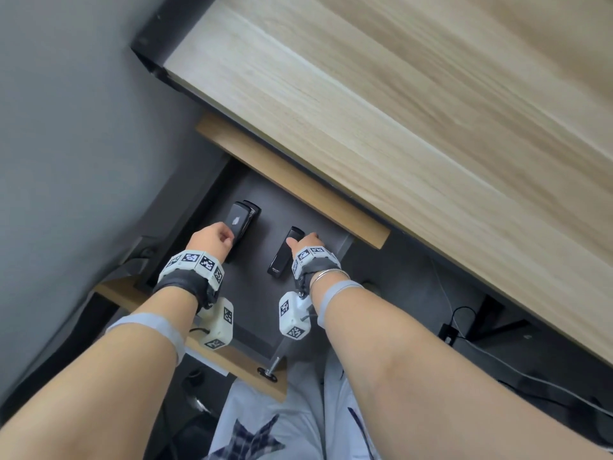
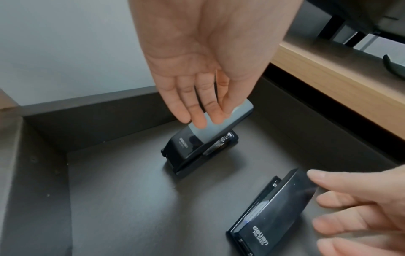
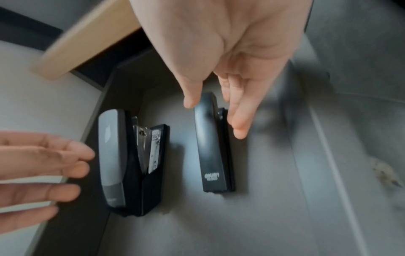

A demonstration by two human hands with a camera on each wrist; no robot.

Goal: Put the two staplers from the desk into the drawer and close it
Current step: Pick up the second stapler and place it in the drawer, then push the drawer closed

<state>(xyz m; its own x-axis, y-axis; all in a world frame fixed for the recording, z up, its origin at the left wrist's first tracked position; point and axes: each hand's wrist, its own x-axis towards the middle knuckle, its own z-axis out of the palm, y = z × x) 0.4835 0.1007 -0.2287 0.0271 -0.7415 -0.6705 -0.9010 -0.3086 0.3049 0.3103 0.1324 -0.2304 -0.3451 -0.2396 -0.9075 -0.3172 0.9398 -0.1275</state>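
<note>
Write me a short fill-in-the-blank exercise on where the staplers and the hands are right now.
1. Both staplers lie inside the open ____.
2. The stapler with the grey top lies nearest the person's ____ hand.
3. The all-black stapler lies on the drawer floor, beside the ____ hand.
4. The number of staplers on the wooden desk top is ____.

Missing words: drawer; left; right; zero

Bare forearms with grey straps, white marker-patterned wrist cuffs (image 1: 190, 264), silver bangle (image 1: 326, 273), pale trousers (image 1: 298, 423).
</note>
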